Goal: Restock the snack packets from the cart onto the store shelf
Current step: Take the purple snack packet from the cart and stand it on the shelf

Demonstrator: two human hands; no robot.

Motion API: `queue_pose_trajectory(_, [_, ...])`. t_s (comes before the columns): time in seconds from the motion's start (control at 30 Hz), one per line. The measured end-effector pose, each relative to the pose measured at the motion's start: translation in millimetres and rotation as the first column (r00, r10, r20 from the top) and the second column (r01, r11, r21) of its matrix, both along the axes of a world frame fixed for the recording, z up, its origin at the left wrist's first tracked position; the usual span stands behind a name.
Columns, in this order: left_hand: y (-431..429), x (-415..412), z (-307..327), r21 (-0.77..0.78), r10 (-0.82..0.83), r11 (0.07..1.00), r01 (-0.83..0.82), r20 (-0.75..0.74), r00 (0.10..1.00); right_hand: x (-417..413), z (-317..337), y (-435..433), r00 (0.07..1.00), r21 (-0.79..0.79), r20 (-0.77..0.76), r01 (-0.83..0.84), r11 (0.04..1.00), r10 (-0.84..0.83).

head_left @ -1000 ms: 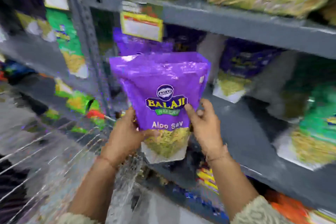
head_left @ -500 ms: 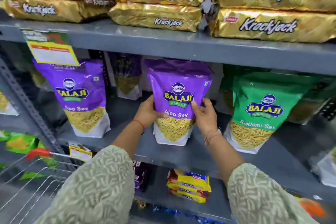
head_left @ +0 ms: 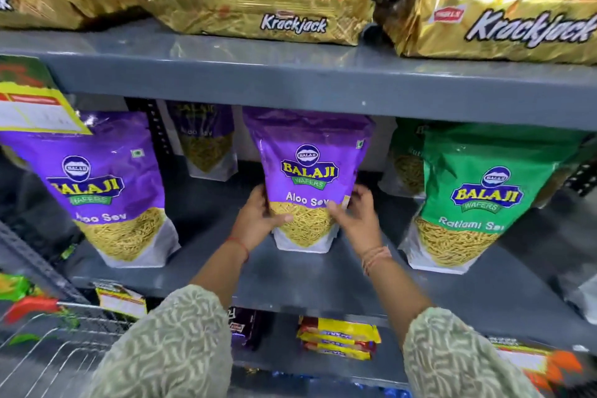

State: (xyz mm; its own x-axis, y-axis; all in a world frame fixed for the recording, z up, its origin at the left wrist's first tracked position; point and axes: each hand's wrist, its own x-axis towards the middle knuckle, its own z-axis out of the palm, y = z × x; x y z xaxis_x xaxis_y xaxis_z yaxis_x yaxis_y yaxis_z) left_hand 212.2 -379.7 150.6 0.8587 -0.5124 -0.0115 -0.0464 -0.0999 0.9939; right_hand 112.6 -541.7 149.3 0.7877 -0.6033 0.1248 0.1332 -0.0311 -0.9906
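Purple, glossy Aloo Sev stand-up pouch stands upright on the grey metal store shelf, its white base on the deck. We hold it low, left hand and right hand on either side, fingers curled round its lower edges, probably to square its face forward. Left of this pouch, a matching purple Aloo Sev packet stands well apart; right of it, a green Ratlami Sev packet stands near. Another purple packet sits behind and to the left of it. Above it the upper shelf lip hangs close; bare deck lies in front of it for pulling our hands back. Down and to the left of it shows the wire cart.
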Motion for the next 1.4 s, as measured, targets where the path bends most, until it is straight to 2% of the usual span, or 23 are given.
queue_pose_trajectory(0.1, [8.3,-9.1,-33.1,0.046,-0.023,0.999,0.027,-0.072,0.997,-7.8,-32.4,3.5,0.989,0.022,-0.128,-0.074,0.997,0.077])
queue_pose_trajectory(0.2, [8.2,-11.9,-47.8,0.121,-0.048,0.991,0.054,-0.054,0.997,-11.2,-43.8,9.6,0.969,-0.002,-0.204,-0.143,0.99,0.14])
queue_pose_trajectory(0.27, [5.3,-13.0,-46.8,0.193,-0.021,0.981,0.025,-0.022,1.0,-10.5,-44.8,12.7,0.964,-0.012,-0.229,-0.142,0.99,0.136])
queue_pose_trajectory(0.43, [1.2,-13.5,-50.3,0.253,0.037,0.967,-0.037,0.004,0.999,-8.1,-52.3,16.1,0.943,-0.047,-0.332,-0.049,0.998,0.031])
queue_pose_trajectory(0.87, [34.6,-49.2,-62.4,0.268,0.062,0.959,-0.089,0.106,0.992,-48.4,-55.9,48.6,0.906,-0.177,-0.418,-0.014,0.984,-0.062])
queue_pose_trajectory(1.1, [42.8,-59.9,-61.0,0.287,0.064,0.953,-0.095,0.116,0.991,-60.8,-51.6,59.2,0.902,-0.213,-0.424,-0.014,0.977,-0.08])
queue_pose_trajectory(1.23, [47.3,-58.1,-61.1,0.304,0.043,0.951,-0.063,0.072,0.996,-62.5,-50.1,61.1,0.898,-0.229,-0.433,-0.028,0.973,-0.076])
queue_pose_trajectory(1.3, [47.6,-56.4,-49.7,0.237,0.032,0.971,-0.031,-0.004,0.999,-63.4,-49.6,61.8,0.896,-0.241,-0.437,-0.034,0.97,-0.077])
queue_pose_trajectory(1.4, [43.0,-53.3,-13.2,-0.064,0.047,0.997,-0.053,-0.081,0.996,-65.4,-50.5,61.4,0.89,-0.235,-0.449,-0.03,0.971,-0.081])
